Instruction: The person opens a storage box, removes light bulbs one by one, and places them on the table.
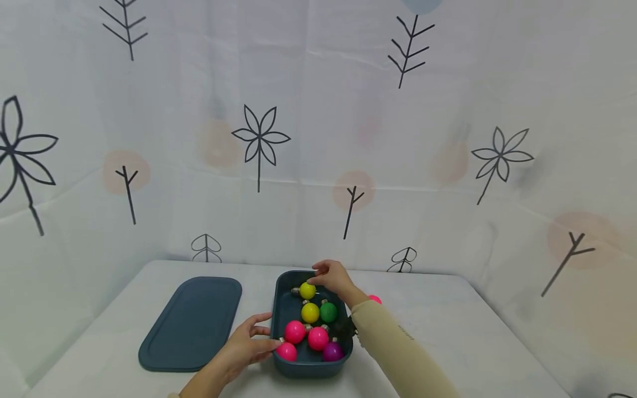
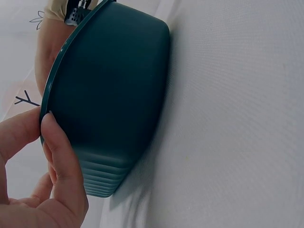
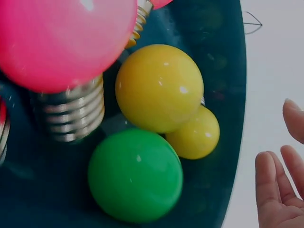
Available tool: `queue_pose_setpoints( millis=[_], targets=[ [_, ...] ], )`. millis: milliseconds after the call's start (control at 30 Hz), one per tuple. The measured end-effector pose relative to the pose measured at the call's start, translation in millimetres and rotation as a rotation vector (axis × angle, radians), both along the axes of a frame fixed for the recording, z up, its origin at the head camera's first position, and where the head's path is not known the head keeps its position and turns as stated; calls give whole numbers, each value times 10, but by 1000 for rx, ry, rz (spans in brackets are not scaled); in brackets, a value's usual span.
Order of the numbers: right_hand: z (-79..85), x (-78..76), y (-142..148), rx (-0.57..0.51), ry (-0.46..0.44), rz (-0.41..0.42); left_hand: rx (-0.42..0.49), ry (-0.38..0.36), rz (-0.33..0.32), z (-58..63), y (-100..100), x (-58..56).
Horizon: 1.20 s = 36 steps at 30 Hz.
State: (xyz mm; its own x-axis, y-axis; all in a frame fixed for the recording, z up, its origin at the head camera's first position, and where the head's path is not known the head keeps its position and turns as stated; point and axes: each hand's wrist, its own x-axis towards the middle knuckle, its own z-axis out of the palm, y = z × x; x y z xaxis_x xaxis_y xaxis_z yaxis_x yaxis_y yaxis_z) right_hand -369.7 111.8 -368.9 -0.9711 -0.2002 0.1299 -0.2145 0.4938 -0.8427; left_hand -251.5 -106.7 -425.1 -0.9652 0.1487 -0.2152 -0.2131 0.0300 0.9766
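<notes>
White desk [image 1: 473, 331] bears an oblong dark-teal plastic bin [image 1: 311, 371], left grip [image 1: 245, 347] pinching its rim; right grip [image 1: 333, 277] wide near a round yellow bulb [image 1: 307, 291].

The white table [image 1: 438, 337] carries a box [image 1: 311, 371]; left of the box lies a dark lid [image 1: 194, 326], right of it a pink round thing [image 1: 375, 299], partly hidden.

Wht tbl [image 1: 448, 320], plant-print cloth bkgd [image 1: 308, 138]
</notes>
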Motion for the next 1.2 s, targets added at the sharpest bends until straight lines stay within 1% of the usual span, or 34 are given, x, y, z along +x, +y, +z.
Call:
queue_pose_setpoints(
  millis=[200,300,467,633,733,1000,1200],
  targets=[
    [-117,-50,-80,31,-13,8,4,5,-15,-9,-11,2],
    [-155,-54,-107,61,-25,8,2,5,-12,-17,-9,-3],
    [-193,-63,-130,116,-34,4,-2,-3,-7,-13,-1,-14],
    [-226,-95,-128,185,-69,10,0,-5,-7,-10,-5,-19],
    [-237,-109,-132,226,-77,29,3,-2,-7,-13,-8,-21],
    [-268,-87,-194,252,-149,108,-4,-4,-8,-2,-6,-16],
    [-289,-51,-291,253,-171,209,-9,-14,-8,7,0,-17]
  ],
)
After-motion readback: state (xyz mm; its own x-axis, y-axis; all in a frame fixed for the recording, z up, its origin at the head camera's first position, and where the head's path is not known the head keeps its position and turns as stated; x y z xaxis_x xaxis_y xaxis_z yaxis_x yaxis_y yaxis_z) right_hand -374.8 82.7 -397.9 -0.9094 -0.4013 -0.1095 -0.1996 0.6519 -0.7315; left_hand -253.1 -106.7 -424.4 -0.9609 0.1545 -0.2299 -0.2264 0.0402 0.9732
